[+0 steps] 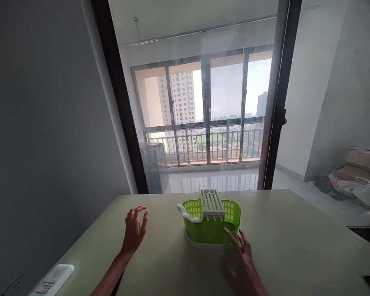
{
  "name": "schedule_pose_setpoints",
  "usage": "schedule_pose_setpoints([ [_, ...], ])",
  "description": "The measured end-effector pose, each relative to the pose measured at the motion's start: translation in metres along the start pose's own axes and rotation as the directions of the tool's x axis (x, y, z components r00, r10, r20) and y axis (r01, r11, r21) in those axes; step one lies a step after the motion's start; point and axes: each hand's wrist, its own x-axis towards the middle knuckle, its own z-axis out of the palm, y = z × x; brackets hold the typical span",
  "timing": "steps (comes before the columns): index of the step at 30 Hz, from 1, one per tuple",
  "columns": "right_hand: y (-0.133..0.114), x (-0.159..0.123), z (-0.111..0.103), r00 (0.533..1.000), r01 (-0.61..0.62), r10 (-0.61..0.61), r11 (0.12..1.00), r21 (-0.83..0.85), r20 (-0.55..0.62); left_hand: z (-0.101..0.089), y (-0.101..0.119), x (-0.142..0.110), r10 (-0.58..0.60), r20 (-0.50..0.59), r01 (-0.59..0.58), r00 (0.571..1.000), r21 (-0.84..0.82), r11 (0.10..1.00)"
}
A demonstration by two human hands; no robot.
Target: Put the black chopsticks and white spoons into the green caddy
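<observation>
Both hands are in view, bare and apart from each other. The left hand (135, 228) is raised at the end of a forearm (112, 273) that slants up and inward from the lower edge; the wrist (128, 251) is nearly in line with it. Its fingers (138, 208) bend forward, and the thumb (144, 223) stands up towards them, leaving a gap beside the palm. The right hand (243, 255) reaches forward and leans inward, thumb (232, 238) extended, fingers (245, 238) bent and partly hidden; its lower inner edge is blurred.
</observation>
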Motion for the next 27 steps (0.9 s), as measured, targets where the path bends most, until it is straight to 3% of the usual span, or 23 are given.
schedule_pose_setpoints([
  [3, -0.001, 0.0, 0.0, 1.0, -0.012, 0.012, 1.0, -0.001, 0.01, -0.008, 0.061, 0.014, 0.235, 0.08, -0.208, 0.969, -0.252, 0.945],
  [6, -0.003, -0.001, -0.001, 1.0, -0.022, 0.022, 1.0, -0.01, 0.002, -0.009, 0.11, 0.025, 0.472, 0.161, -0.414, 0.867, -0.295, 0.861],
  [9, -0.006, -0.001, -0.002, 1.0, -0.019, 0.019, 1.0, 0.002, -0.005, -0.002, 0.137, 0.037, 0.61, 0.247, -0.544, 0.753, -0.287, 0.788],
  [14, -0.008, 0.0, -0.003, 1.0, -0.003, 0.003, 1.0, 0.014, -0.009, 0.013, 0.149, 0.054, 0.708, 0.401, -0.656, 0.581, -0.285, 0.699],
  [27, -0.006, 0.003, -0.002, 1.0, -0.004, 0.004, 1.0, -0.016, -0.021, 0.031, 0.142, 0.064, 0.84, 0.285, -0.822, 0.462, -0.219, 0.526],
])
